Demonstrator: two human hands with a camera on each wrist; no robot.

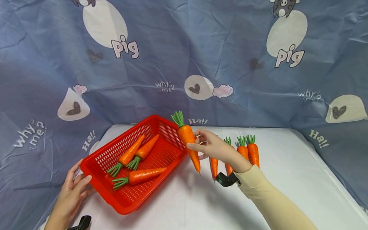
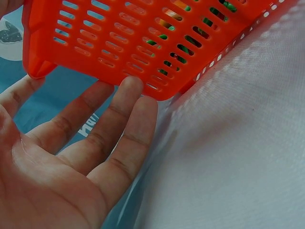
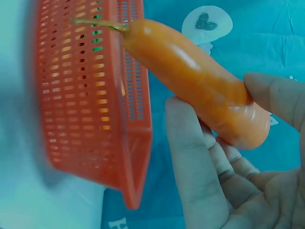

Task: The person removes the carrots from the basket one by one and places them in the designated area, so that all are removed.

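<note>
My right hand point(image 1: 212, 146) pinches an orange carrot point(image 1: 187, 135) with a green top, held in the air beside the right rim of a red plastic basket point(image 1: 105, 195). In the right wrist view, thumb and fingers are on either side of the carrot point(image 3: 195, 71), its thin tip toward the basket. My left hand point(image 1: 69, 196) holds the basket's near left end, thumb at the rim. The left wrist view has its fingertips point(image 2: 131, 88) against the slotted wall from outside. Three carrots point(image 1: 145, 175) lie inside the basket.
Several more carrots point(image 1: 253, 154) lie in a row on the white table point(image 1: 291, 188), partly behind my right wrist. A blue printed cloth point(image 1: 162, 35) hangs behind the table and down its left side.
</note>
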